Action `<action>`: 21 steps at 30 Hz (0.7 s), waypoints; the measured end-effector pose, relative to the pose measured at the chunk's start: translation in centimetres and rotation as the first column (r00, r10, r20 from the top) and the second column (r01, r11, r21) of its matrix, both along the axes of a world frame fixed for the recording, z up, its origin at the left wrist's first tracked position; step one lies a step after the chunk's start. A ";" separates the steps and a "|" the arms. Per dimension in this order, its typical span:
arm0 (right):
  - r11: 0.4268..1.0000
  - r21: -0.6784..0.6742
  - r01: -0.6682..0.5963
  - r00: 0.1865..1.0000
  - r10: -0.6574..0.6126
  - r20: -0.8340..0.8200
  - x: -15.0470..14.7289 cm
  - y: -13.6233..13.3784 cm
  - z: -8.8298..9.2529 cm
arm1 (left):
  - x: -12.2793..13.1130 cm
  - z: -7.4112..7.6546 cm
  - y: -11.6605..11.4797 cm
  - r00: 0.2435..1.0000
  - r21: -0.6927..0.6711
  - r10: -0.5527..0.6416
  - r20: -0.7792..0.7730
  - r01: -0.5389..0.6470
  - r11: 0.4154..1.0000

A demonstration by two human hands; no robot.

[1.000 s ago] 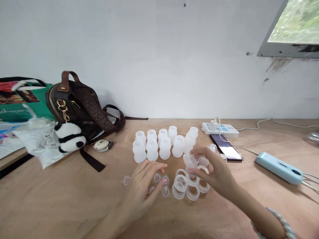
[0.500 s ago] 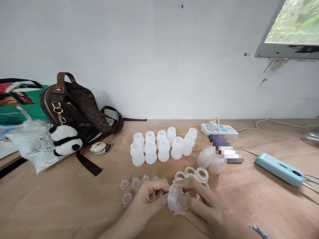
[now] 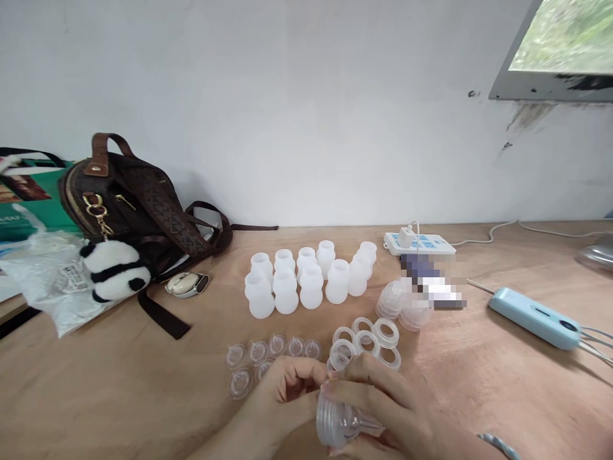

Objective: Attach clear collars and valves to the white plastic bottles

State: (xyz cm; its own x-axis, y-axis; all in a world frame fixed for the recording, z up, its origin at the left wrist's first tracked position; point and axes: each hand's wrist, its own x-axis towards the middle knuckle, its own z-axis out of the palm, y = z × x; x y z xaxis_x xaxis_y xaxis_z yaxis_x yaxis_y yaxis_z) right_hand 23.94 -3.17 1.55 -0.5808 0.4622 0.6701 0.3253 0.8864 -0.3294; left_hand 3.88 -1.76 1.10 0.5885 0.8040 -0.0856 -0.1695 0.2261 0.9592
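Note:
A clear threaded bottle collar [image 3: 330, 418] with a transparent teat [image 3: 357, 423] in it is held low in front of me, the teat pointing right. My right hand [image 3: 390, 402] is closed around the collar and teat, its fingers over the top and below. My left hand [image 3: 292, 390] is closed at the collar's left edge, thumb and fingertips against it; part of this contact is hidden. Clear teats [image 3: 258, 351] lie in rows just beyond my left hand. Several loose translucent rings [image 3: 385, 333] are clustered beyond my right hand.
Several frosted white bottles [image 3: 286, 292] stand behind the teats. Clear domed caps [image 3: 414, 316] sit right of them, near a power strip [image 3: 438, 244] and a pixelated item [image 3: 431, 281]. A light blue device [image 3: 534, 316] is at right; a backpack [image 3: 138, 211] and panda plush [image 3: 115, 271] at left.
Both hands have come slightly lower and nearer with the collar. The teat in it now shows, pointing right past my right fingers. The view has shifted slightly.

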 end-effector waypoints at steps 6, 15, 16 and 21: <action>0.989 0.142 0.050 0.999 -0.052 0.010 0.3 -0.7 0.2 | 0.4 -0.1 -0.2 0.999 0.099 -0.045 -0.004 0.045 0.994; 0.969 0.248 -0.005 0.973 0.062 -0.220 -0.8 0.4 -3.8 | 0.8 -1.3 -0.7 0.999 0.318 -0.028 0.046 0.012 0.948; 0.971 0.240 -0.011 0.974 0.065 -0.219 -0.8 0.5 -4.0 | 0.8 -1.4 -0.7 0.998 0.329 -0.024 0.052 0.005 0.944; 0.984 0.179 -0.008 0.982 0.042 -0.183 0.3 0.3 -4.7 | 0.7 -1.7 -0.5 0.996 0.276 -0.064 0.063 0.045 0.960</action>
